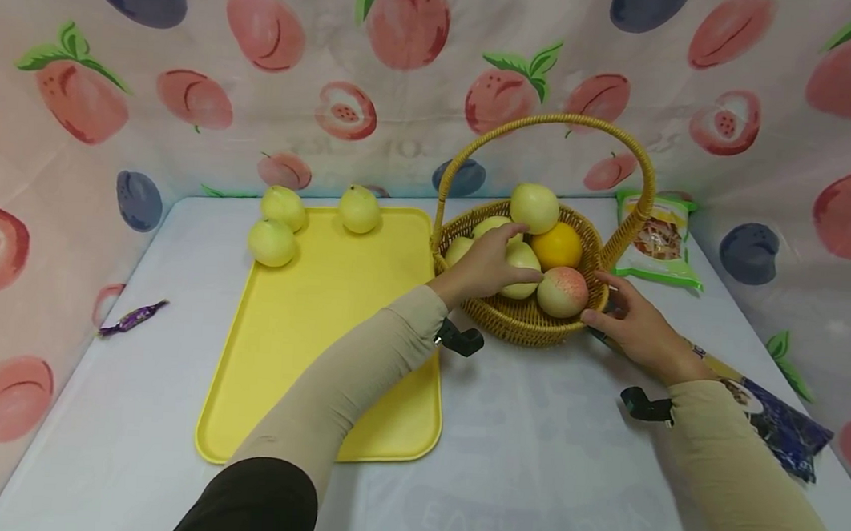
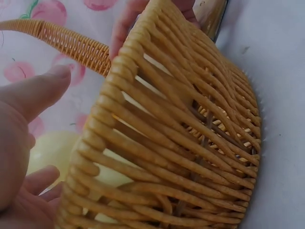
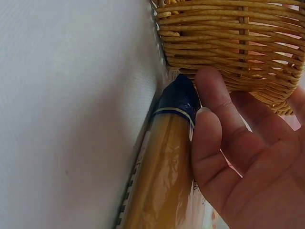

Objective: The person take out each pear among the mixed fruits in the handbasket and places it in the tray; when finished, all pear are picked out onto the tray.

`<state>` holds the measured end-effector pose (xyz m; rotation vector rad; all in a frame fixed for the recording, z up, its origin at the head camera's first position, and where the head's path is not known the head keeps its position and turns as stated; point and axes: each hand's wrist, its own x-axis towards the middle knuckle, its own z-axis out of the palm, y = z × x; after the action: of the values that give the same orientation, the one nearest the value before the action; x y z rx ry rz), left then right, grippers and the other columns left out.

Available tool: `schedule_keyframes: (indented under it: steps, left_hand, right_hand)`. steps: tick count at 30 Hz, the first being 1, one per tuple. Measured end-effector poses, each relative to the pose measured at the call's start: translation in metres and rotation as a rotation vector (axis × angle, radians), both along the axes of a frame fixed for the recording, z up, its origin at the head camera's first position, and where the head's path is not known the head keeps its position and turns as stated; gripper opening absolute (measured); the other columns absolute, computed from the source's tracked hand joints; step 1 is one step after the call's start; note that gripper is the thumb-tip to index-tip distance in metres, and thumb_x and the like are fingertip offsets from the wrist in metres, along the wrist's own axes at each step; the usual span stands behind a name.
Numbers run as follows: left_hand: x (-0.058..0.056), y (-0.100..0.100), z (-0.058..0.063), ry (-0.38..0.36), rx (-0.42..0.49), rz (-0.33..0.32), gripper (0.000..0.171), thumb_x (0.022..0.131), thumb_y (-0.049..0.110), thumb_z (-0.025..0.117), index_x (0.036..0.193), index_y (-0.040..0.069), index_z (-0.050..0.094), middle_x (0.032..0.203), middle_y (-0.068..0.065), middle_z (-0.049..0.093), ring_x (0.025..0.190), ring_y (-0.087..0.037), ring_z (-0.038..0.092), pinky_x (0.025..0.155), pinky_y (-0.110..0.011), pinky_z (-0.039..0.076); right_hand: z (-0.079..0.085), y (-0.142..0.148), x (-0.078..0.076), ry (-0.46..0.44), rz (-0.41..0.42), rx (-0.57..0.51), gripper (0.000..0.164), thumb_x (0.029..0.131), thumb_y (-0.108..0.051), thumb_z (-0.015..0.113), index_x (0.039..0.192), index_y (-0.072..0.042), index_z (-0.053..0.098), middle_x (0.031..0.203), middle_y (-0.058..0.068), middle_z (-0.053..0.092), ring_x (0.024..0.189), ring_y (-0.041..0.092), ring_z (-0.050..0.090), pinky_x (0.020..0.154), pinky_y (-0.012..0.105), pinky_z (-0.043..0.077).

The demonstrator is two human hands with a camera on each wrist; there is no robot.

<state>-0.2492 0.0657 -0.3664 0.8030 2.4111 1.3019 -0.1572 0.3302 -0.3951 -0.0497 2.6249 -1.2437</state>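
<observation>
A wicker basket (image 1: 530, 331) with a tall arched handle holds several pale green pears, an orange (image 1: 558, 246) and a peach (image 1: 564, 293). My left hand (image 1: 483, 264) reaches over the near left rim, thumb and fingers spread about a pale green pear (image 1: 523, 258). In the left wrist view its thumb (image 2: 43, 90) stands apart from the fruit below. At the basket's right side my right hand (image 1: 635, 325) touches the rim and outer wall with loosely bent fingers. The right wrist view shows these fingers (image 3: 209, 129) close beside a long clear-and-blue packet (image 3: 167, 157).
Left of the basket, a yellow tray (image 1: 322, 308) has pale pears (image 1: 272, 243) at its far edge and corner. A green snack bag (image 1: 661, 238) lies behind right. The long packet (image 1: 785, 425) runs under the right forearm. A purple-wrapped candy (image 1: 132, 319) is far left.
</observation>
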Motion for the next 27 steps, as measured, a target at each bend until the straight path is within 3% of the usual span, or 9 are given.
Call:
schedule_keyframes:
  steps: [12,22,27]
  left_hand:
    - [-0.0023,0.0058,-0.0010,-0.037,-0.028,-0.036,0.087,0.089,0.034,0.078,0.157,0.008,0.029,0.155,-0.014,0.039,0.136,-0.021,0.043,0.108,-0.028,0.037]
    - [-0.0031,0.0069,-0.0004,0.050,-0.050,-0.065,0.076,0.090,0.026,0.077,0.151,0.002,0.039,0.149,-0.016,0.045,0.134,-0.023,0.044,0.105,-0.026,0.038]
    - [-0.0027,0.0067,0.0019,0.055,-0.145,-0.079,0.074,0.092,0.026,0.076,0.152,0.005,0.040,0.151,-0.013,0.042,0.139,-0.023,0.036,0.107,-0.028,0.036]
  right_hand:
    - [-0.0002,-0.0016,-0.0005,-0.018,-0.011,0.002,0.091,0.097,-0.048,0.064,0.162,-0.014,0.010,0.162,0.027,0.011,0.141,0.056,0.019,0.106,0.071,0.025]
    - [-0.0001,-0.0021,-0.0012,-0.038,-0.024,0.021,0.096,0.094,-0.055,0.064,0.163,-0.017,0.009,0.163,0.025,0.012,0.141,0.055,0.020,0.106,0.071,0.026]
    - [-0.0001,-0.0021,-0.0008,-0.033,-0.026,0.037,0.096,0.094,-0.056,0.063,0.163,-0.017,0.010,0.163,0.026,0.012,0.141,0.056,0.021,0.106,0.071,0.026]
